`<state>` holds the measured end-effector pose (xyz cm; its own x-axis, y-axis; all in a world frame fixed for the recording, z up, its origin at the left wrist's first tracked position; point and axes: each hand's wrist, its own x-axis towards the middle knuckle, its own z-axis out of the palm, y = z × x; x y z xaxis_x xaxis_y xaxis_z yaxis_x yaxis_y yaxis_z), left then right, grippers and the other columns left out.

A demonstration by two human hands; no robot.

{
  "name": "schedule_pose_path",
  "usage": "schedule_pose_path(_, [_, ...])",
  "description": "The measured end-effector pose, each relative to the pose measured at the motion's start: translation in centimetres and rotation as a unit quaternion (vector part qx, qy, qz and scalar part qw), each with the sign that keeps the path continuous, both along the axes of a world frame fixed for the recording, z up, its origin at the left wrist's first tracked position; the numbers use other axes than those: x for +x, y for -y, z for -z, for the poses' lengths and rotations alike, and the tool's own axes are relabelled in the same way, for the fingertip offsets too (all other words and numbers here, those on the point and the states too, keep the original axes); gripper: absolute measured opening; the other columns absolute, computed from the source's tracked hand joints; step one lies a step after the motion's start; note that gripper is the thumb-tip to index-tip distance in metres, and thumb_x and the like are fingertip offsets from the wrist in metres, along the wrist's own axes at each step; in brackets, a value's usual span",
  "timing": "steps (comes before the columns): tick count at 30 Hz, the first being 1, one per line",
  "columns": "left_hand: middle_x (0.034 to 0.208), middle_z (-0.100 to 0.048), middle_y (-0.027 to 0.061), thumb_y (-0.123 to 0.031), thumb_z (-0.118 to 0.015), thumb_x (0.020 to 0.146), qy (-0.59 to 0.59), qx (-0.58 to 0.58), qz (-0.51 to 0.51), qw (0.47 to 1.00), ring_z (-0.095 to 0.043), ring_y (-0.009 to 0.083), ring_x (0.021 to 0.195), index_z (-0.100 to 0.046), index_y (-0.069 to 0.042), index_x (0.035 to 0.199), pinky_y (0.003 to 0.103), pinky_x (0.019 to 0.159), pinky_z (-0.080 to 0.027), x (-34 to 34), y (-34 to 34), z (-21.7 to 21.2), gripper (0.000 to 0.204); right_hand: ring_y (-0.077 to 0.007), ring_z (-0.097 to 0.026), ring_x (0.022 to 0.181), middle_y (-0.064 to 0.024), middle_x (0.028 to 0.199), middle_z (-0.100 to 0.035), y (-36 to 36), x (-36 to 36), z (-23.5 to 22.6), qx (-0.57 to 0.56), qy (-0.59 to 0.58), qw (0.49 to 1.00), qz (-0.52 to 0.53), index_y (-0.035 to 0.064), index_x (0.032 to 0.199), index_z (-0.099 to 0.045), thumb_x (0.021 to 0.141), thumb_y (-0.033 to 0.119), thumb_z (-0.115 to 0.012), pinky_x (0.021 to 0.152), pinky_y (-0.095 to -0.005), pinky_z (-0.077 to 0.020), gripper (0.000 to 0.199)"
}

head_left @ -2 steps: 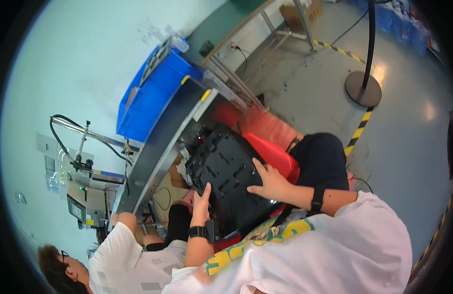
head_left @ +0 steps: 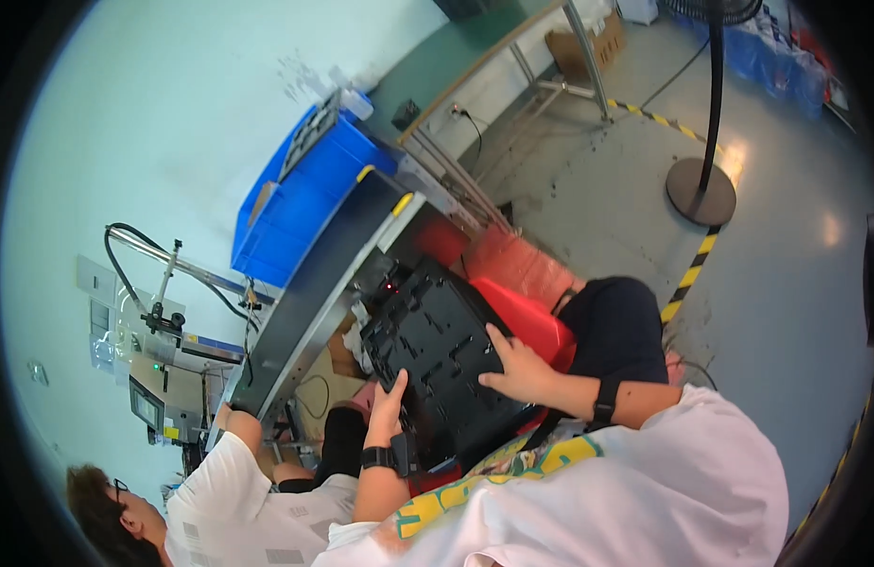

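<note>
A black moulded plastic tray (head_left: 437, 331), with recesses and raised ribs across its face, rests tilted over my lap. My left hand (head_left: 385, 411) grips its near left edge, thumb on top and the other fingers hidden behind the rim. On the opposite side, my right hand (head_left: 524, 370) holds the right edge, with thumb and forefinger lying over the face and the remaining fingers mostly out of sight. Black bands circle both my wrists. A small red light (head_left: 390, 286) glows just past the tray's far corner.
Left of the tray runs a grey conveyor or bench (head_left: 314, 255) bearing a blue bin (head_left: 304, 203). A co-worker in a white shirt (head_left: 238, 510) sits close on my left. A red plastic stool or bin (head_left: 527, 312) adjoins the tray's right side. Farther right stands a fan base (head_left: 700, 194).
The whole scene sits slightly lower in the picture, so my head has tilted up a little. Both hands keep their hold on the tray.
</note>
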<state>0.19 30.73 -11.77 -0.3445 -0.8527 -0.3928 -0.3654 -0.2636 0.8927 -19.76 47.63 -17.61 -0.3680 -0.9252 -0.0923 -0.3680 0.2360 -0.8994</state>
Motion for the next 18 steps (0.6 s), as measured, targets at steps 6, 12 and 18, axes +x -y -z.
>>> schedule_pose_path(6, [0.118, -0.057, 0.0096, -0.030, -0.068, 0.086, -0.092, 0.047, -0.027, 0.994, -0.057, 0.0207, 0.102, -0.048, -0.001, 0.126, 0.035, 0.086, -0.047, 1.6, -0.4, 1.4, 0.054, -0.0451, -0.047, 0.114, -0.0324, 0.124, -0.043, 0.4, 0.1, 0.6, -0.049, 0.025, 0.998, -0.026, 0.0025, 0.146, -0.009, 0.080, 0.030, -0.065, 0.099, -0.0442, -0.0378, 0.091])
schedule_pose_path(12, [0.111, -0.061, 0.0090, -0.026, -0.066, 0.087, -0.159, -0.002, -0.067, 0.985, -0.058, 0.0188, 0.100, -0.052, 0.002, 0.120, 0.032, 0.085, -0.047, 1.0, -2.8, 2.2, 0.046, -0.0288, -0.039, 0.128, -0.0249, 0.136, -0.038, 0.4, -3.1, 0.7, -0.087, 0.056, 0.988, -0.116, -0.0011, 0.145, -0.014, 0.081, 0.016, -0.066, 0.105, -0.0341, -0.0306, 0.084])
schedule_pose_path(18, [0.111, -0.060, 0.0120, -0.026, -0.066, 0.086, -0.170, -0.051, -0.142, 0.974, -0.058, 0.0199, 0.099, -0.048, 0.003, 0.122, 0.033, 0.085, -0.047, -0.2, -2.8, 3.5, 0.050, -0.0322, -0.039, 0.130, -0.0265, 0.138, -0.037, 0.7, -4.4, -3.0, -0.065, 0.053, 0.987, -0.134, -0.0037, 0.143, -0.015, 0.079, 0.014, -0.068, 0.105, -0.0349, -0.0321, 0.085])
